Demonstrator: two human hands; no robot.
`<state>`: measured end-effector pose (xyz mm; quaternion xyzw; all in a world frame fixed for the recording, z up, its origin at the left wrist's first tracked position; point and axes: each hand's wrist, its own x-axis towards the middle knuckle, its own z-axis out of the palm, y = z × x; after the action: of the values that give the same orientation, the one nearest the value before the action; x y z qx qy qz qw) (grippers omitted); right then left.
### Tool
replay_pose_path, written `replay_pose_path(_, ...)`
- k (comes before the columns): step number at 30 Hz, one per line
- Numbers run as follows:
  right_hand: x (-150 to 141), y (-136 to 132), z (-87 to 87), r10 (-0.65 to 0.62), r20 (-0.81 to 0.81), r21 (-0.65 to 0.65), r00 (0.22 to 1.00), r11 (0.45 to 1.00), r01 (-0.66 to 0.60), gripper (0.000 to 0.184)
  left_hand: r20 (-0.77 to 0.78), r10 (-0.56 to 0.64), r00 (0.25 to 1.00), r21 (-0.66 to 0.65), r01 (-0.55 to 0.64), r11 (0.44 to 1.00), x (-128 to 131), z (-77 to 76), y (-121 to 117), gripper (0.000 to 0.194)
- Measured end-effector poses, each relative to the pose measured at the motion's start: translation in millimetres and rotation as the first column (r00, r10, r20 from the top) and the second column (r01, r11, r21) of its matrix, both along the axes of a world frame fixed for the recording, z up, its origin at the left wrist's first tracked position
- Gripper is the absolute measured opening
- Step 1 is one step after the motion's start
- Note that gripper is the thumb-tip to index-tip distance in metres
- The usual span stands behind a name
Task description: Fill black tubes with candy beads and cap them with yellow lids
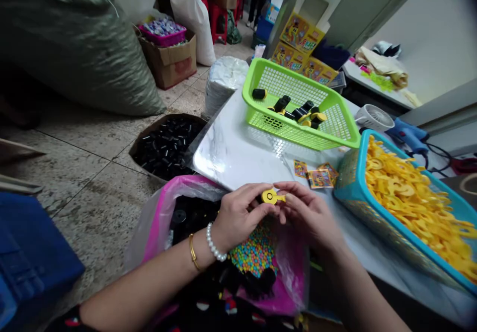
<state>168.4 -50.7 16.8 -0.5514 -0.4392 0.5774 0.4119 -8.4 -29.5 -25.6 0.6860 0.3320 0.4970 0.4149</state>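
Observation:
Both hands meet above a pink-rimmed, plastic-lined tub. Between them is a small yellow plastic piece with a round end, a dark ring mark on it and a narrow tail. My left hand pinches its round end; a dark edge shows beside it, mostly hidden by the fingers. My right hand grips the tail between thumb and fingers. Below them in the tub lie many colourful small beads and black cylinders.
A green basket on the white table holds several black cylinders with yellow ends. Printed packets lie near a blue basket of yellow pieces. Left of the table stands a container of black cylinders; a large sack is beyond.

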Motion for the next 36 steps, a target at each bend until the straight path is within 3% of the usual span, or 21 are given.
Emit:
replay_pose_path(3, 15, 0, -1.4, 0.062, -0.11, -0.046, 0.992, 0.997, -0.067, 0.028, -0.055, 0.012, 0.998, 0.072, -0.008, 0.997, -1, -0.2, 3, 0.028)
replay_pose_path(6, 17, 13, 2.0, 0.142, -0.12, -0.049, 0.983, 0.988, -0.149, 0.025, -0.091, 0.02, 0.996, 0.144, -0.006, 0.99, 0, -0.5, 4, 0.029)
replay_pose_path(11, 1, 49, 15.4, 0.376, 0.057, -0.176, 0.925, 0.916, -0.361, 0.036, -0.121, 0.005, 0.993, 0.209, 0.021, 0.978, 3, -3.2, 6, 0.032)
replay_pose_path(14, -5, 51, 15.9, 0.388, 0.154, -0.147, 0.908, 0.918, -0.368, 0.035, -0.131, 0.034, 0.991, 0.216, -0.005, 0.976, 3, -3.2, 9, 0.032)
replay_pose_path(17, -9, 35, 15.1, 0.27, 0.314, -0.027, 0.91, 0.961, -0.276, 0.031, -0.183, 0.006, 0.983, 0.145, 0.021, 0.989, -1, 2.3, 11, 0.025)
replay_pose_path(20, -14, 17, 17.5, 0.156, 0.489, 0.108, 0.858, 0.965, -0.237, 0.03, -0.221, -0.027, 0.975, 0.107, 0.052, 0.993, -5, 8.3, 12, 0.019)
replay_pose_path(23, -22, 8, 24.7, 0.06, 0.708, 0.288, 0.704, 0.886, -0.365, 0.023, -0.198, -0.024, 0.98, 0.142, 0.053, 0.988, -8, 7.8, 9, 0.026)
replay_pose_path(26, -24, 17, 38.7, -0.036, 0.86, 0.335, 0.509, 0.791, -0.511, 0.014, -0.192, -0.001, 0.981, 0.142, 0.029, 0.989, -9, 1.8, 8, 0.035)
replay_pose_path(29, -9, 44, 66.3, -0.185, 0.873, 0.402, 0.452, 0.798, -0.448, 0.011, -0.181, -0.015, 0.983, 0.129, 0.038, 0.991, -10, -2.9, 11, 0.044)
replay_pose_path(32, 21, 68, 106.3, -0.408, 0.814, 0.546, 0.414, 0.782, -0.302, 0.019, -0.176, -0.004, 0.984, 0.169, 0.035, 0.985, -10, -2.3, 12, 0.034)
replay_pose_path(34, 44, 70, 128.6, -0.513, 0.76, 0.627, 0.4, 0.74, -0.242, 0.03, -0.157, -0.016, 0.987, 0.204, 0.049, 0.978, -12, 0.9, 10, 0.024)
replay_pose_path(36, 61, 57, 136.0, -0.592, 0.706, 0.688, 0.387, 0.704, -0.178, 0.03, -0.134, -0.097, 0.986, 0.205, 0.124, 0.971, -15, 4.3, 7, 0.014)
